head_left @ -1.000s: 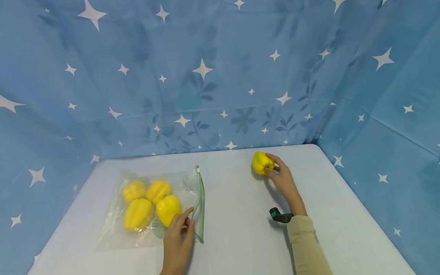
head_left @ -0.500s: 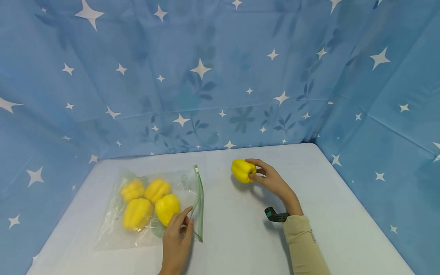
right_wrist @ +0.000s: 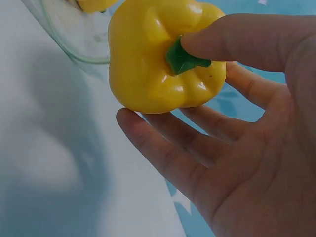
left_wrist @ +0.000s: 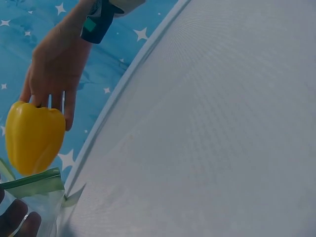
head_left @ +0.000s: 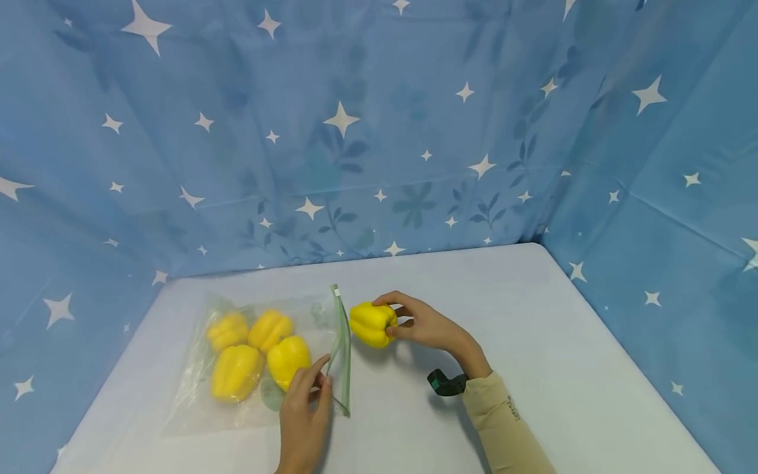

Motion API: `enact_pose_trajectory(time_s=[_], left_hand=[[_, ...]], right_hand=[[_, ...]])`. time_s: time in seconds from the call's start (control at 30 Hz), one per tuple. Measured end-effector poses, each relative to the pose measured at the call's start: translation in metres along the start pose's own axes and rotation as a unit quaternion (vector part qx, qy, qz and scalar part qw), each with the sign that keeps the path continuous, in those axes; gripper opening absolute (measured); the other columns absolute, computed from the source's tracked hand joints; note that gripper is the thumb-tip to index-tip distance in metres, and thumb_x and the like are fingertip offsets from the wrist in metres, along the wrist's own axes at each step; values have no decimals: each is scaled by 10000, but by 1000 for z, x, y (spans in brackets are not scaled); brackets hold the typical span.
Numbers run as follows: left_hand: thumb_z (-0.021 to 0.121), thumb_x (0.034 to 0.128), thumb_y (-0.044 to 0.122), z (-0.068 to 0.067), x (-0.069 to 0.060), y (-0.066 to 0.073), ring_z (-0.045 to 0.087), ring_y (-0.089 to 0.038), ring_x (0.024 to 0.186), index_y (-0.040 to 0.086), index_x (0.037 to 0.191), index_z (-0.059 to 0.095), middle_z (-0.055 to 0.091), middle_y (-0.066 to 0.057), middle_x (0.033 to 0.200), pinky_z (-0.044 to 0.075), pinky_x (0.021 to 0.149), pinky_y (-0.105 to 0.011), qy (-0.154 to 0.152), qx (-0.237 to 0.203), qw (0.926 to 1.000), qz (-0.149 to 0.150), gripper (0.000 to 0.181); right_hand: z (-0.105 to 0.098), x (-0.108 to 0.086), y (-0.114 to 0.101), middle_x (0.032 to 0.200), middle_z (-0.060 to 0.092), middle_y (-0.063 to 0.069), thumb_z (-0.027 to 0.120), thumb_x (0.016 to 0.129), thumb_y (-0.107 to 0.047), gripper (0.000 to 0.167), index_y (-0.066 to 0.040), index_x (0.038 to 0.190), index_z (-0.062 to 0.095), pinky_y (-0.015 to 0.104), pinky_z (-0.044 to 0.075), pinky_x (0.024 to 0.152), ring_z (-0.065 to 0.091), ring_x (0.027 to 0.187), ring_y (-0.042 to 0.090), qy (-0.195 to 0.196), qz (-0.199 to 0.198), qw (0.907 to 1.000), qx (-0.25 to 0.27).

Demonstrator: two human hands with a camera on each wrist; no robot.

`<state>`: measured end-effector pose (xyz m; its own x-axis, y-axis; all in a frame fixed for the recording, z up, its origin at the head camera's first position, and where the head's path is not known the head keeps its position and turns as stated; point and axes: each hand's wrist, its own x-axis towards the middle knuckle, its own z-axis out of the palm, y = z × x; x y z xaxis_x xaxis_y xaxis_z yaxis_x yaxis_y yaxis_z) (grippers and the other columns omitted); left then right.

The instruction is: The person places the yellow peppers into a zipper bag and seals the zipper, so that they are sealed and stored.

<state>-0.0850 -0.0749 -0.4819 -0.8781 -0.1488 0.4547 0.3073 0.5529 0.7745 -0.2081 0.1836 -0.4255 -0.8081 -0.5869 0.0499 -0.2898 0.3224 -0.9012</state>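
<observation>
In the head view my right hand [head_left: 429,326] holds a yellow bell pepper [head_left: 372,324] just right of a clear zip bag's green-edged mouth [head_left: 345,355]. The right wrist view shows the thumb on the green stem [right_wrist: 182,58] and fingers around the far side of the pepper [right_wrist: 148,59]. My left hand [head_left: 304,418] pinches the near layer of the bag's mouth, holding it apart from the other edge. Inside the bag [head_left: 189,395] lie several yellow peppers [head_left: 238,372]. The left wrist view shows the held pepper [left_wrist: 34,136] over the green bag edge [left_wrist: 37,182].
A white table [head_left: 533,408] bears the bag on its left part. Blue curtains [head_left: 379,131] with white stars stand behind it and at both sides. A dark wrist device [head_left: 447,383] is strapped at the right wrist.
My right hand has carried the pepper leftward and nearer to me, from the table's back right to beside the bag's mouth. My left hand has kept its place on the bag.
</observation>
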Motion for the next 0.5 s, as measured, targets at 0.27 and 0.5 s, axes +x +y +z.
enact_pose_trajectory(time_s=[0.27, 0.5], left_hand=[[729, 920, -69, 0, -1, 0, 584, 2, 860, 163, 1298, 712, 572, 101, 901, 610, 720, -200, -29, -23, 10000, -43, 444], [729, 917, -73, 0, 0, -1, 593, 1, 863, 160, 1305, 707, 573, 98, 903, 623, 727, -220, -31, -8, 10000, 5, 453]], right_hand=[[20, 8, -3, 1545, 496, 62, 664, 983, -97, 440, -185, 1388, 516, 412, 573, 1038, 606, 1276, 306, -310, 218, 9992, 96], [32, 13, -7, 1519, 529, 32, 686, 998, -134, 405, -203, 1366, 533, 384, 575, 1047, 593, 1338, 314, -526, 229, 9983, -107]])
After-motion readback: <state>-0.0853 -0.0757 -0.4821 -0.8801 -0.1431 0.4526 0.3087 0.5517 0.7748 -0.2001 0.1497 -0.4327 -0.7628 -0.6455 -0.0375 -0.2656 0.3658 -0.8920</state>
